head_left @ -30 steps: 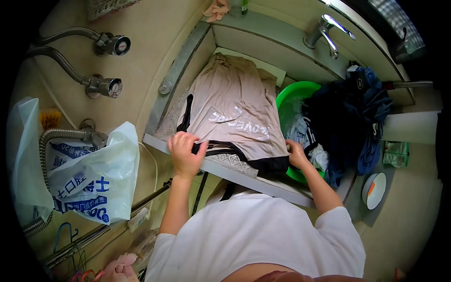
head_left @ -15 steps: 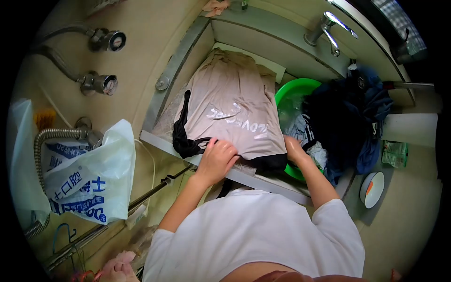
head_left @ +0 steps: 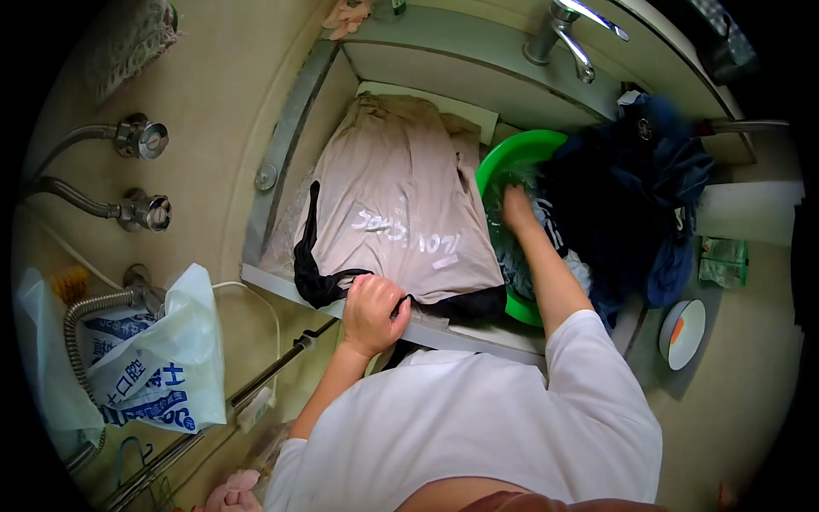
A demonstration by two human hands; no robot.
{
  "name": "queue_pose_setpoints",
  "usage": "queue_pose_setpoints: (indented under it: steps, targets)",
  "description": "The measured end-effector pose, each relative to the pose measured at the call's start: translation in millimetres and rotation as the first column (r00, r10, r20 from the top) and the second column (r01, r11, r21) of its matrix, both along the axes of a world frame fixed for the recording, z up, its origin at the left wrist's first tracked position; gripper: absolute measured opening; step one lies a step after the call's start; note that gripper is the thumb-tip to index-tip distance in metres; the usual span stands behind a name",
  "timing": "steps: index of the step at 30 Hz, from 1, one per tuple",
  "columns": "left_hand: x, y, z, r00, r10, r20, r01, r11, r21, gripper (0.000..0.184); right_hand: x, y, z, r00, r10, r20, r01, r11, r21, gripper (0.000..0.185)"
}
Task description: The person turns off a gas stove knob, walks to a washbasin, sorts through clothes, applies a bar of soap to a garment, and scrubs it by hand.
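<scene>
A wet beige garment (head_left: 397,188) with white lettering and black trim lies spread in the sink (head_left: 256,235), on a pale board that shows at the far edge. My left hand (head_left: 373,311) is closed over the garment's black near edge, beside a bunched black strip (head_left: 317,282). To the right, my right hand (head_left: 517,207) reaches into a green basin (head_left: 531,147) holding water and light-coloured cloth (head_left: 573,269). The fingers of that hand are hidden down in the basin.
Dark blue clothes (head_left: 636,196) are heaped over the basin's right side. A faucet (head_left: 570,38) stands at the back. On the right ledge sit a white bowl (head_left: 682,334) and a green packet (head_left: 723,262). A plastic bag (head_left: 171,358) and pipe valves (head_left: 145,212) line the left wall.
My right hand has moved from the garment's right near corner forward into the basin. My left hand stays at the black edge, with its fingers curled more tightly. The view has shifted slightly.
</scene>
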State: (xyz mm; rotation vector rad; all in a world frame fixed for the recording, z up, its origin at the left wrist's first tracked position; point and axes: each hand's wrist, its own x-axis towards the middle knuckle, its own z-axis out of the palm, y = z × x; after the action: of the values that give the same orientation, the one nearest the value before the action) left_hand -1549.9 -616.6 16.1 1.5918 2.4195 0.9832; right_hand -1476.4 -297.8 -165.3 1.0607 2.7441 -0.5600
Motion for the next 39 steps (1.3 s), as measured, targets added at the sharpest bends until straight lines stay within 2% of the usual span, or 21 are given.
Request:
queue_pose_setpoints:
  steps: [4, 6, 9, 10, 11, 12, 13, 17, 18, 19, 20, 21, 23, 25, 26, 27, 31, 33, 37, 38, 39]
  targets:
    - [1, 1, 0, 1.000, 0.011, -0.001, -0.011, 1.000, 0.018, 0.014, -8, -20, -5, 0.998, -0.062, -0.020, 0.059, 0.993, -0.101, 0.047]
    - [0, 1, 0, 1.000, 0.024, 0.002, -0.024, 1.000, 0.015, 0.014, -7, -20, -25, 0.980, -0.061, -0.188, 0.020, 0.977, -0.212, 0.064]
    - [0, -2, 1, 1.000, 0.027, -0.003, -0.027, 0.999, 0.018, 0.013, 1, -18, -6, 0.933, -0.060, -0.354, -0.086, 0.919, -0.384, 0.060]
    - [0, -3, 0, 0.999, 0.033, 0.006, -0.033, 0.999, 0.032, 0.013, 9, -16, -26, 0.875, -0.078, -0.478, -0.128, 0.915, -0.383, 0.047]
    - [-1, -3, -1, 0.999, 0.039, 0.016, -0.040, 0.998, 0.049, 0.012, 9, -22, -7, 0.877, -0.064, -0.477, -0.141, 0.913, -0.382, 0.047]
    - [-1, -3, -2, 0.999, 0.039, 0.016, -0.040, 0.997, 0.060, 0.013, 15, -25, 14, 0.872, -0.402, -0.278, 0.064, 0.658, -0.750, 0.039]
    - [0, -4, -2, 0.999, 0.049, 0.021, -0.050, 0.997, 0.061, 0.013, 20, -30, 39, 0.788, -0.614, 0.048, 0.243, 0.239, -0.940, 0.031]
    - [0, -6, -7, 0.998, 0.069, 0.010, -0.070, 0.997, 0.045, 0.016, 24, -32, 90, 0.716, -0.690, -0.104, 0.089, 0.238, -0.967, 0.019]
    - [1, -7, -9, 0.996, 0.088, -0.012, -0.087, 0.994, 0.065, 0.017, 11, -49, 112, 0.706, -0.575, -0.412, -0.008, 0.575, -0.818, 0.017]
    - [1, -8, -10, 0.996, 0.089, -0.006, -0.089, 0.994, 0.066, 0.017, 0, -70, 131, 0.664, -0.360, -0.656, -0.092, 0.831, -0.549, 0.016]
    - [1, -9, -10, 0.996, 0.092, -0.007, -0.091, 0.993, 0.074, 0.017, -8, -93, 145, 0.761, -0.145, -0.632, -0.193, 0.880, -0.435, 0.016]
    - [1, -9, -10, 0.995, 0.097, -0.012, -0.096, 0.992, 0.084, 0.018, -14, -116, 155, 0.817, 0.079, -0.572, -0.312, 0.894, -0.322, 0.016]
    - [1, -8, -10, 0.993, 0.112, -0.018, -0.110, 0.988, 0.107, 0.018, -22, -164, 153, 0.665, 0.664, -0.342, -0.700, 0.713, 0.023, 0.018]
    - [1, -9, -10, 0.992, 0.126, -0.021, -0.122, 0.985, 0.125, 0.019, -29, -152, 149, 0.662, 0.647, -0.379, -0.702, 0.712, -0.013, 0.019]
    - [1, -9, -10, 0.991, 0.131, -0.028, -0.127, 0.985, 0.121, 0.020, -37, -143, 140, 0.688, 0.629, -0.362, -0.632, 0.764, 0.127, 0.019]
    - [2, -9, -10, 0.991, 0.131, -0.035, -0.126, 0.985, 0.117, 0.020, -46, -136, 135, 0.750, 0.576, -0.324, -0.601, 0.799, 0.029, 0.019]
    - [2, -11, -11, 0.987, 0.158, -0.031, -0.150, 0.974, 0.171, 0.022, -47, -161, 122, 0.836, 0.401, -0.374, -0.377, 0.916, 0.139, 0.017]
    - [1, -14, -15, 0.986, 0.161, -0.047, -0.150, 0.971, 0.189, 0.024, -27, -189, 124, 0.727, 0.443, -0.525, -0.417, 0.892, 0.176, 0.014]
    - [3, -16, -14, 0.981, 0.180, -0.074, -0.167, 0.974, 0.156, 0.029, -24, -166, 129, 0.625, 0.412, -0.662, -0.630, 0.768, -0.117, 0.014]
    - [3, -17, -13, 0.982, 0.184, -0.047, -0.177, 0.976, 0.129, 0.032, -30, -156, 123, 0.755, 0.344, -0.558, -0.504, 0.850, -0.157, 0.011]
    - [3, -17, -12, 0.982, 0.183, -0.055, -0.175, 0.976, 0.130, 0.032, -41, -146, 114, 0.724, 0.269, -0.635, -0.456, 0.878, -0.148, 0.010]
